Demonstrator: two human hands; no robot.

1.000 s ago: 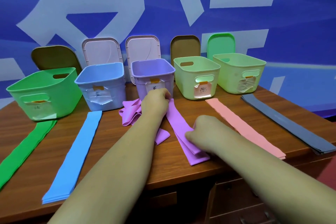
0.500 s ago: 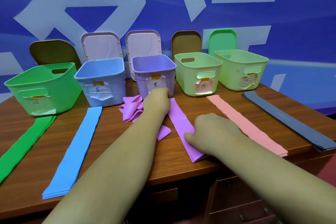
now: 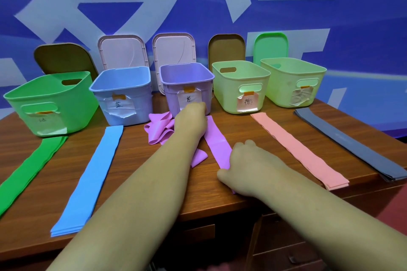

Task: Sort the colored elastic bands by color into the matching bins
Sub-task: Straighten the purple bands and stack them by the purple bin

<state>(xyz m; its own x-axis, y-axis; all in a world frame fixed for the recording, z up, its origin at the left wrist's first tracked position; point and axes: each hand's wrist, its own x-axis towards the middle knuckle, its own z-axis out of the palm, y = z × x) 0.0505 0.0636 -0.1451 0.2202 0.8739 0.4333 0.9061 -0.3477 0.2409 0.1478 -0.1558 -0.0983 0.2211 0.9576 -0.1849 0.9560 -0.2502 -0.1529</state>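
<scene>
The purple plastic bin (image 3: pixel 170 99) stands in the middle of the row of bins on the wooden counter (image 3: pixel 130 156). Just in front of this bin is the left hand (image 3: pixel 191 121), back upward. Its fingers are curled down and grip the far end of the long flat purple elastic band (image 3: pixel 217 141). The band runs from the bin toward the near edge of the counter, a little to the right. At the band's near end, well in front of the bin, the right hand (image 3: pixel 242 167) holds it, with fingers bent under and the thumb pointing left. Between the two hands the band lies flat on the wood.

In front of the bin and a little left, beside the left hand, lie crumpled purple elastic bands (image 3: pixel 158 127) in a heap. One fold shows from under the left forearm.

Left of the purple bin stands a blue plastic bin (image 3: pixel 123 99), with flat blue elastic bands (image 3: pixel 92 178) in front of it. Right of the purple bin lie flat pink elastic bands (image 3: pixel 297 152).
</scene>
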